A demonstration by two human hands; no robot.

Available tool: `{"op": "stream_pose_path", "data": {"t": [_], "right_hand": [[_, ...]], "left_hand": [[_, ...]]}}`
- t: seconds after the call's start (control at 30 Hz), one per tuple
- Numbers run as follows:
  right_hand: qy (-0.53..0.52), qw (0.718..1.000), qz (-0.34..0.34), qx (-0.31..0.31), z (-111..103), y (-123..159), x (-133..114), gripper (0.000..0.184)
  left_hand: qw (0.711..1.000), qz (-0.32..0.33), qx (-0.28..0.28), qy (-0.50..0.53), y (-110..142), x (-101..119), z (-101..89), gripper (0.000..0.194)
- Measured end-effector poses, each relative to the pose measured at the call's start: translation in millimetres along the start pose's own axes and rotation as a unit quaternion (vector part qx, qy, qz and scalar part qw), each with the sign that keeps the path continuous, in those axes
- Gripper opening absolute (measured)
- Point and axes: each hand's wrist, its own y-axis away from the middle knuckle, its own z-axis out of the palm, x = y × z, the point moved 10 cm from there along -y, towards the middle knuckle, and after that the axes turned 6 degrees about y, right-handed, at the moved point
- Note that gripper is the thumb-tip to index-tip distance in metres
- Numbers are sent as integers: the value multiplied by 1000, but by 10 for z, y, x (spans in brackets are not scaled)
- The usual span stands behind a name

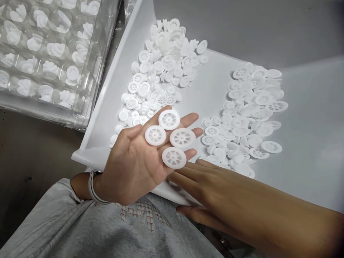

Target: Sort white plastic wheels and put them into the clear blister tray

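Note:
My left hand (134,168) is palm up over the near edge of a white tray (303,150). Several round white plastic wheels with spokes (182,138) lie flat across its stretched fingers. My right hand (204,182) comes in from the right, back upward, touching or just behind the left hand's edge. Its fingers are stretched out and the thumb stands apart; the fingertips are hidden behind the left hand, and nothing shows in it. Beyond my hands, one heap of small white plastic parts (166,61) lies at the tray's left, and another heap of spoked wheels (244,114) in its middle.
At the upper left stands a clear plastic compartment tray (88,77), with small white parts in its pockets. The white tray has a raised left wall (107,104) between the two. A tiny white bit (199,93) lies between the heaps.

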Motion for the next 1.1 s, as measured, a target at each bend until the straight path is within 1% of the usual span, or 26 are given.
{"op": "stream_pose_path", "data": {"t": [0.1, 0.17, 0.27, 0.37, 0.47, 0.63, 0.73, 0.83, 0.93, 1.0, 1.1], "right_hand": [[-19, 999, 1, -51, 71, -37, 0, 11], [-28, 998, 9, -61, 79, -54, 12, 9], [-32, 999, 4, -30, 49, -56, 16, 8], [-34, 999, -13, 2, 64, -27, 19, 12], [-33, 999, -16, 15, 106, -4, 43, 16], [-27, 1000, -8, 9, 164, 1, 66, 20], [-25, 1000, -3, 5, 164, -9, 65, 23], [-22, 1000, -1, -4, 107, -26, 51, 23], [-24, 999, -12, -30, 36, -39, 8, 21], [-24, 999, -15, -44, 2, -43, -9, 20], [-23, 999, -9, -44, -20, -46, -3, 19]], "left_hand": [[1000, 2, -1, -7, -3, 12, -3, 57], [1000, 5, 2, -9, -7, 19, -7, 56], [1000, 11, 8, -8, -12, 20, -18, 56], [1000, 18, 1, -12, -18, 18, -18, 58], [999, 23, -5, -27, -28, 20, -34, 59], [997, 29, -11, -65, -43, 35, -55, 50], [998, 28, -3, -50, -44, 36, -60, 53], [999, 22, -11, -35, -39, 26, -34, 59], [1000, 15, -10, -23, -28, 18, -24, 61], [1000, 14, 0, -16, -21, 17, -29, 61], [1000, 15, 19, -13, -13, 14, -41, 59]]}}
